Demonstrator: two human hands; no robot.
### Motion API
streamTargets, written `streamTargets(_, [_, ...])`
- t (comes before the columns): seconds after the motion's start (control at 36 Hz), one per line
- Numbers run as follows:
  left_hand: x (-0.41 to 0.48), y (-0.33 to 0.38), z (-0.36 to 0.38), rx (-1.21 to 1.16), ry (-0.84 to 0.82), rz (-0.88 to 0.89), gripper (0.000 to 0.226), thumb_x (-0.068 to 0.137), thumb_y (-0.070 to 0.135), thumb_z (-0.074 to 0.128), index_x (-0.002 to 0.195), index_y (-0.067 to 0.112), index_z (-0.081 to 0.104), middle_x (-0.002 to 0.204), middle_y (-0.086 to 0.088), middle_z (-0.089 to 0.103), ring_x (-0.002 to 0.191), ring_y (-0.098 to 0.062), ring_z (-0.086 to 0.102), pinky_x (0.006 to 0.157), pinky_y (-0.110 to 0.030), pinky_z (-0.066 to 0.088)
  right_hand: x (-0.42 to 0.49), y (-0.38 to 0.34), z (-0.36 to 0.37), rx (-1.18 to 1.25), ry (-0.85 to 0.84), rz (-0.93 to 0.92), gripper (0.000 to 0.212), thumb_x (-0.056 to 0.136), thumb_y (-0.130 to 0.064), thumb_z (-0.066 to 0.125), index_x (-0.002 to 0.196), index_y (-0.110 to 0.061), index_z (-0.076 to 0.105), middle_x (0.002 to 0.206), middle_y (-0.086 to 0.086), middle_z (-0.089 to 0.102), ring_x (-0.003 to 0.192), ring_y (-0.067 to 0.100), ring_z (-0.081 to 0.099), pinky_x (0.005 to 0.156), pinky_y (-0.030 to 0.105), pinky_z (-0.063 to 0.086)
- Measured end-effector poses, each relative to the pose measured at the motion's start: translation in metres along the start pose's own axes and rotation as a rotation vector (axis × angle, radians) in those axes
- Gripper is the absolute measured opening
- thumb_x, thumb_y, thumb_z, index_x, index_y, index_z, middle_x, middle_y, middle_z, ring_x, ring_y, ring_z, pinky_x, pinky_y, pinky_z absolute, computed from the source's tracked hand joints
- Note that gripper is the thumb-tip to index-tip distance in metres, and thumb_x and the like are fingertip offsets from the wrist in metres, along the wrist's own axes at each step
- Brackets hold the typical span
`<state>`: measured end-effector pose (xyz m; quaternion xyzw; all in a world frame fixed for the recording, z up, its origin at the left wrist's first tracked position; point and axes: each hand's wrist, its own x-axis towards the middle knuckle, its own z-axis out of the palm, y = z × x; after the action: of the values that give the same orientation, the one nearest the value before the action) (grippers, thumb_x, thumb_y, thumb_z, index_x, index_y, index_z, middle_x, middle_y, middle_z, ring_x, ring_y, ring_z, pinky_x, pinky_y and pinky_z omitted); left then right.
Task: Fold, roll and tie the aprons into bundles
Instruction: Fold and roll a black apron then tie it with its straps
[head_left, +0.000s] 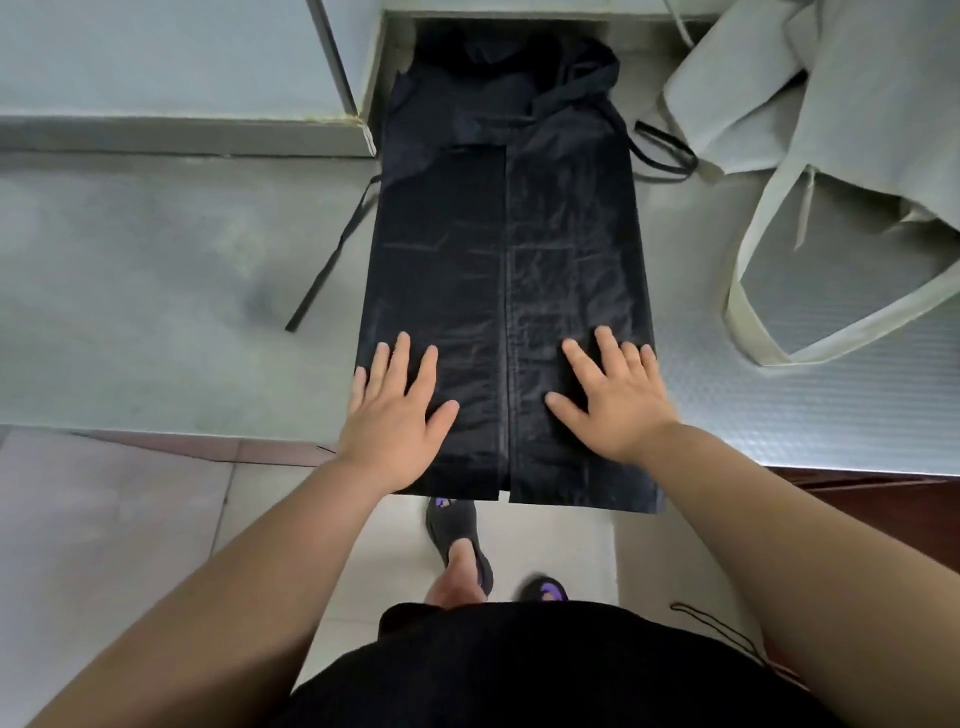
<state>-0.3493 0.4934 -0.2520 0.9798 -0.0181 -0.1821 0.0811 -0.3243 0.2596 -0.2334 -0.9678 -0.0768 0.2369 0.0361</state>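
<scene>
A black apron (506, 270) lies lengthwise on the grey table (182, 291), both long sides folded in so their edges meet along a centre seam. Its near end hangs over the table's front edge. My left hand (397, 410) presses flat on the left flap near the front edge. My right hand (610, 397) presses flat on the right flap, fingers spread. One black tie strap (332, 260) trails off to the left, and another strap (667, 153) loops out at the right. The apron's far end is bunched against the wall.
A pale grey apron (831, 171) with light straps lies crumpled at the table's right. A raised ledge (182, 130) and wall panel stand at the back left. Below the table edge are floor tiles and my feet in dark sandals (457, 535).
</scene>
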Motion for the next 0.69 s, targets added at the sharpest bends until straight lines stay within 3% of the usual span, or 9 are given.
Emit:
streamTargets(0.25, [0.043,0.003,-0.016,0.050,-0.002,0.003,0.063,0.097,0.055,0.014,0.149,0.029,-0.011,0.156,-0.003,-0.024,0.143,-0.022,-0.023,0.116,-0.040,-0.011,0.037,0.005,-0.012,0.043,0.063,0.030,0.069,0.093,-0.063,0.025,0.151,-0.030,0.005,0.158,0.010,-0.003,0.144,0.032,0.003,0.117,0.043,-0.007])
streamTargets(0.33, [0.064,0.003,-0.024,0.041,0.005,0.019,0.064,0.097,0.055,0.016,0.150,0.028,-0.007,0.157,-0.004,-0.020,0.143,-0.023,-0.021,0.116,-0.041,-0.009,0.051,0.004,-0.024,0.046,0.146,0.090,0.070,0.091,-0.064,0.029,0.150,-0.029,0.014,0.157,0.011,0.009,0.142,0.032,0.011,0.118,0.043,0.003])
streamTargets(0.42, [0.070,0.005,-0.031,0.007,0.149,0.063,0.060,0.097,0.050,0.033,0.150,0.023,0.021,0.157,-0.010,0.010,0.144,-0.029,0.005,0.116,-0.042,0.009,0.051,-0.007,-0.032,0.015,0.256,0.091,0.054,0.095,-0.054,0.037,0.140,-0.024,0.039,0.143,0.010,0.036,0.129,0.031,0.036,0.107,0.041,0.025])
streamTargets(0.47, [0.062,0.008,-0.033,-0.048,0.289,0.140,0.048,0.094,0.041,0.049,0.137,0.020,0.047,0.139,-0.009,0.039,0.126,-0.031,0.035,0.103,-0.042,0.030,0.045,-0.014,-0.031,0.055,0.255,0.011,0.041,0.098,-0.042,0.040,0.130,-0.020,0.051,0.130,0.009,0.048,0.116,0.031,0.048,0.098,0.038,0.036])
streamTargets(0.53, [0.048,0.009,-0.028,-0.114,0.293,0.235,0.044,0.090,0.040,0.055,0.127,0.018,0.058,0.122,-0.007,0.051,0.110,-0.031,0.047,0.092,-0.041,0.038,0.034,-0.019,-0.023,0.172,0.215,-0.059,0.037,0.097,-0.037,0.045,0.126,-0.017,0.057,0.125,0.007,0.050,0.113,0.030,0.051,0.095,0.037,0.042])
streamTargets(0.61, [0.026,0.006,-0.016,-0.207,0.184,0.311,0.067,0.076,0.061,0.056,0.128,0.019,0.058,0.130,-0.003,0.050,0.122,-0.026,0.043,0.104,-0.035,0.032,0.015,-0.020,-0.012,0.227,0.208,-0.155,0.051,0.088,-0.048,0.056,0.130,-0.020,0.054,0.136,0.006,0.043,0.125,0.027,0.043,0.106,0.035,0.030])
streamTargets(0.69, [0.006,0.000,-0.008,-0.184,0.114,0.385,0.077,0.071,0.055,0.073,0.136,0.020,0.050,0.147,0.000,0.035,0.142,-0.020,0.021,0.114,-0.031,0.009,-0.002,-0.017,-0.003,0.168,0.115,-0.202,0.067,0.081,-0.057,0.060,0.139,-0.026,0.043,0.150,0.004,0.025,0.138,0.022,0.026,0.113,0.035,0.013])
